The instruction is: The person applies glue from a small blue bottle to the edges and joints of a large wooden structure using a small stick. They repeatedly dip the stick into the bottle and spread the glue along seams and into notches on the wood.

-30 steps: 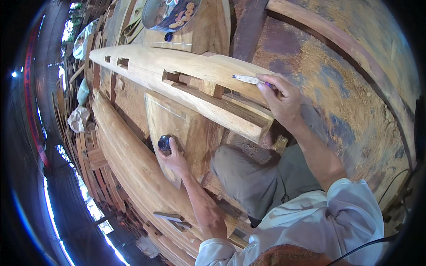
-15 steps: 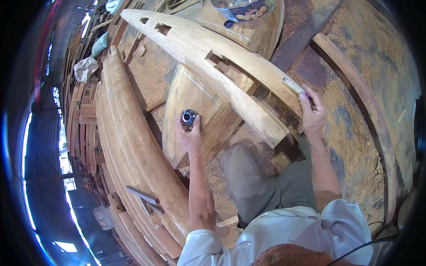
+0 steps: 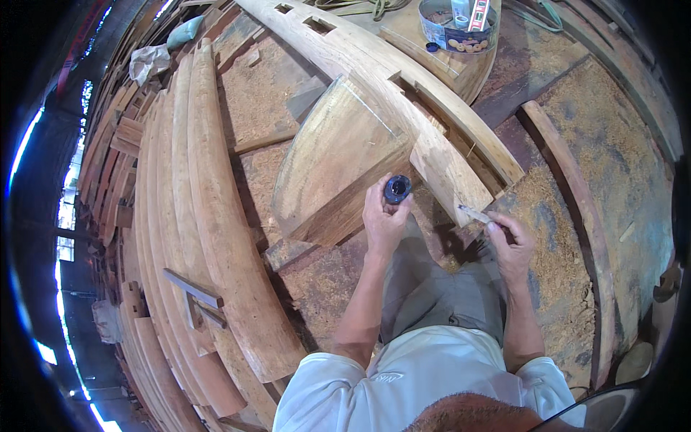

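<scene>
My left hand is closed around a small dark blue bottle, held upright with its mouth uncapped. In my right hand a thin pale stick is pinched between thumb and fingers. The stick's dark tip points left toward the bottle, apart from it, and overlaps the near end of a long, pale wooden beam in view; whether it touches the wood I cannot tell. Rectangular holes and a long slot are cut through the beam. Beneath its near part rests a thick wooden block with a curved edge.
Long rounded timbers lie to the left, with a try square on them. A tub of tools stands at the back, a dark blue cap beside it. A curved timber lies right on the sawdust-covered floor.
My right hand has drawn the stick back from the beam's right side to its near end. My left hand has brought the bottle rightward, closer to the stick. The whole view has shifted.
</scene>
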`<state>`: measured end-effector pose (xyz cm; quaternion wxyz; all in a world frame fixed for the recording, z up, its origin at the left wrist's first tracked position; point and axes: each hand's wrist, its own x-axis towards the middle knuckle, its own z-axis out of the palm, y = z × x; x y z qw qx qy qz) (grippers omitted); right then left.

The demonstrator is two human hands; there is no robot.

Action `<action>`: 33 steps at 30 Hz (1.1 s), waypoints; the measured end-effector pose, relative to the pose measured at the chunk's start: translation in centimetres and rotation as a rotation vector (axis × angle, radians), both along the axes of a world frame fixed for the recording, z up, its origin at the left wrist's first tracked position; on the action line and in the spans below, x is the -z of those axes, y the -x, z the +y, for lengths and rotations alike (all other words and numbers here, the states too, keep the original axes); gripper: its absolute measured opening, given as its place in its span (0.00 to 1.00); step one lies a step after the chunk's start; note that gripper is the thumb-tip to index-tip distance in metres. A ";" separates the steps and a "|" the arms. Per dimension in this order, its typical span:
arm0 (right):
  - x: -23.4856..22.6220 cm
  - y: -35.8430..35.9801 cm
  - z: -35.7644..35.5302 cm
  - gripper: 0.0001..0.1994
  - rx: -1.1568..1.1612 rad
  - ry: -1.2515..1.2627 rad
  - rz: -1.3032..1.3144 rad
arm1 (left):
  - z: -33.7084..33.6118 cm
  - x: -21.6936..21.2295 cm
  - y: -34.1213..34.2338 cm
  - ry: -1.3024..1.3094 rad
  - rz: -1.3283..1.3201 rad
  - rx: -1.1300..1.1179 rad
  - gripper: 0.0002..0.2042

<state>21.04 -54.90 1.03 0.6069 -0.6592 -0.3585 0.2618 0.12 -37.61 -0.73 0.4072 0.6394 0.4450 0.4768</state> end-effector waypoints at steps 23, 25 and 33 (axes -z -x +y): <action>-6.9 -10.6 12.2 0.08 0.186 -0.355 0.227 | 17.8 -4.0 -1.3 -0.004 0.238 -0.071 0.25; -6.7 -12.5 14.1 0.08 0.150 -0.332 0.263 | 20.5 -3.6 -2.8 0.039 0.205 -0.080 0.25; -9.0 -20.0 25.2 0.13 0.087 -0.101 0.195 | 23.7 -2.9 -4.9 0.130 0.355 -0.110 0.24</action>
